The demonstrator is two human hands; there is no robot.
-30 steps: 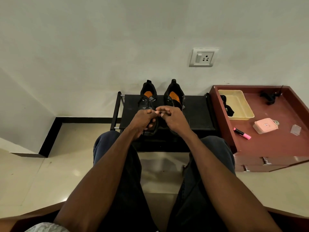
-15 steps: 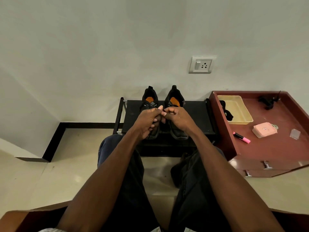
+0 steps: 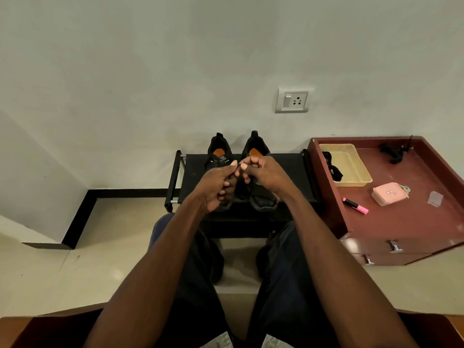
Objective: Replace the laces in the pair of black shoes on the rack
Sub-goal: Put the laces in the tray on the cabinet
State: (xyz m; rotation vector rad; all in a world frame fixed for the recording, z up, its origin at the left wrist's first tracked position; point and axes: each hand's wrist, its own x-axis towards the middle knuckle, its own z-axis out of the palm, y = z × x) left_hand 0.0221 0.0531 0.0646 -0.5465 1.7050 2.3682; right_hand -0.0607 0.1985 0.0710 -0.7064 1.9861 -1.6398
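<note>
Two black shoes with orange insoles stand side by side on a low black rack (image 3: 291, 177), toes toward me. My hands cover most of the left shoe (image 3: 219, 150); the right shoe (image 3: 263, 202) shows its heel and toe. My left hand (image 3: 216, 187) and my right hand (image 3: 263, 174) meet fingertip to fingertip above the shoes. Both have curled fingers pinching a thin black lace between them, which is mostly hidden.
A dark red drawer cabinet (image 3: 406, 222) stands right of the rack. On it sit a yellow tray (image 3: 351, 167) with a black lace bundle (image 3: 332, 167), a pink highlighter (image 3: 355, 205), a pink pouch (image 3: 389, 193) and a black clip (image 3: 394, 153). My knees sit below the rack.
My hands have lifted slightly toward the shoes' tongues and stay pinched together. The view has tilted upward, so everything sits lower in the frame.
</note>
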